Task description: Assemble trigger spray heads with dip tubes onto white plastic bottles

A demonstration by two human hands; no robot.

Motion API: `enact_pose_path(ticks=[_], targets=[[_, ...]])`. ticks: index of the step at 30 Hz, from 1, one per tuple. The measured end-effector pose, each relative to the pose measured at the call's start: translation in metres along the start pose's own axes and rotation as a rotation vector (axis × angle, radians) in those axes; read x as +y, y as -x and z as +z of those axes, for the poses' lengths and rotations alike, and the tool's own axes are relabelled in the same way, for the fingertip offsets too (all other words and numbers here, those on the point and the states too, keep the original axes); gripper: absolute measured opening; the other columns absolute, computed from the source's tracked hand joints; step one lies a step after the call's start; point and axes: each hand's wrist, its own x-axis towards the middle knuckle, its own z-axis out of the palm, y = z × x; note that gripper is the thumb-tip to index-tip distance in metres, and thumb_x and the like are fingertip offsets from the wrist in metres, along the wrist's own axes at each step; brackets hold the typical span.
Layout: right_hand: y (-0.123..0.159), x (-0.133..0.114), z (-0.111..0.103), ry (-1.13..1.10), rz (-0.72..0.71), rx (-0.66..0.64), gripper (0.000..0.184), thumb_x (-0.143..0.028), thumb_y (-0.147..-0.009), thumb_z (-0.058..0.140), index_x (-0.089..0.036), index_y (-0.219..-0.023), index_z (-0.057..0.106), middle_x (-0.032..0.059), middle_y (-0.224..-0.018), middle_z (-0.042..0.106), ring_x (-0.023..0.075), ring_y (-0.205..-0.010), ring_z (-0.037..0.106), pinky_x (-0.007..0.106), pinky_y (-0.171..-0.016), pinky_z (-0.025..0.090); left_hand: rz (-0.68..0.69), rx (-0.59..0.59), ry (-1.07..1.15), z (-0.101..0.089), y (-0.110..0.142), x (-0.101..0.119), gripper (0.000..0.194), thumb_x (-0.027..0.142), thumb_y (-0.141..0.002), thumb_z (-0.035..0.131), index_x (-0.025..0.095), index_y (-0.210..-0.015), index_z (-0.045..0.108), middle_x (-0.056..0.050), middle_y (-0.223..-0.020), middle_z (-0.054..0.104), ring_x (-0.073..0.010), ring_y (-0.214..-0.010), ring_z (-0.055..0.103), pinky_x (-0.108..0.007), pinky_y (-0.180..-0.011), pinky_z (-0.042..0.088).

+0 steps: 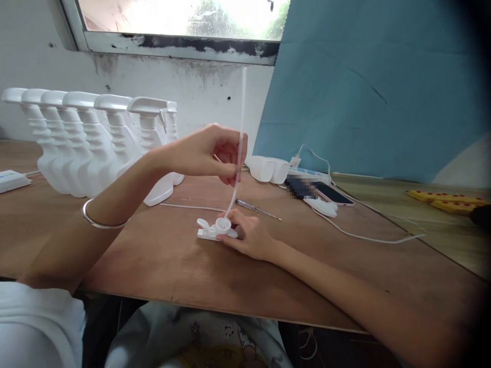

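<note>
My left hand (226, 153) pinches a thin translucent white plastic tube (243, 105) between thumb and fingers. The tube stands upright and bends slightly towards its lower end, which reaches the round opening of a white trigger spray head (223, 225). How deep it sits inside I cannot tell. That spray head lies on the wooden table with its opening facing up, and my right hand (249, 236) grips its right side, thumb in front and fingers behind. Just behind this hand lies a screwdriver (256, 207). Another thin white tube (192, 206) lies flat on the tabletop.
Several white spray bottles (109, 153) stand in a row at the left. Behind my hands are white bottle-like pieces (264, 168), a power strip (312, 175) and a phone (333, 194). A white cable (368, 238) runs right. Yellow objects (441, 197) lie farther right.
</note>
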Motion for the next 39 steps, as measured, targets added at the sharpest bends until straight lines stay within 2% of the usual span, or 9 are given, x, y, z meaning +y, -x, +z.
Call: enact_pose_path(ticks=[4, 13, 24, 39], targets=[[0.0008, -0.001, -0.0003, -0.019, -0.012, 0.008, 0.029, -0.041, -0.079, 0.055, -0.019, -0.097, 0.048, 0.0026, -0.088, 0.062, 0.0103, -0.061, 0.055, 0.021, -0.06, 0.042, 0.047, 0.013, 0.049, 0.0015, -0.0008, -0.0013, 0.005, 0.017, -0.072, 0.059, 0.015, -0.073, 0.056, 0.004, -0.07, 0.063, -0.0112, -0.073, 0.065, -0.018, -0.065, 0.051], [0.0, -0.002, -0.0001, -0.026, -0.01, 0.007, 0.028, -0.04, -0.079, 0.055, -0.02, -0.098, 0.048, 0.0013, -0.087, 0.062, 0.0102, -0.061, 0.055, 0.021, -0.06, 0.042, 0.059, 0.027, 0.078, 0.004, -0.0018, 0.0026, 0.006, 0.011, -0.071, 0.061, 0.014, -0.072, 0.056, 0.001, -0.07, 0.065, -0.0111, -0.069, 0.065, -0.017, -0.061, 0.053], [-0.0004, -0.0021, -0.0003, -0.017, -0.012, 0.017, 0.03, -0.041, -0.079, 0.055, -0.02, -0.1, 0.048, 0.0012, -0.085, 0.064, 0.0115, -0.064, 0.057, 0.022, -0.061, 0.043, 0.055, 0.032, 0.073, 0.0061, -0.003, 0.0028, 0.008, 0.012, -0.069, 0.062, 0.016, -0.072, 0.057, 0.001, -0.07, 0.064, -0.0125, -0.07, 0.064, -0.02, -0.062, 0.054], [0.0003, -0.0014, -0.0002, -0.002, 0.007, 0.005, 0.034, -0.042, -0.079, 0.054, -0.019, -0.103, 0.048, 0.001, -0.077, 0.063, 0.0116, -0.061, 0.058, 0.021, -0.058, 0.043, 0.117, -0.009, 0.005, 0.0088, -0.0012, 0.0085, 0.005, 0.012, -0.072, 0.059, 0.016, -0.074, 0.057, 0.002, -0.071, 0.065, -0.0103, -0.07, 0.063, -0.018, -0.062, 0.051]])
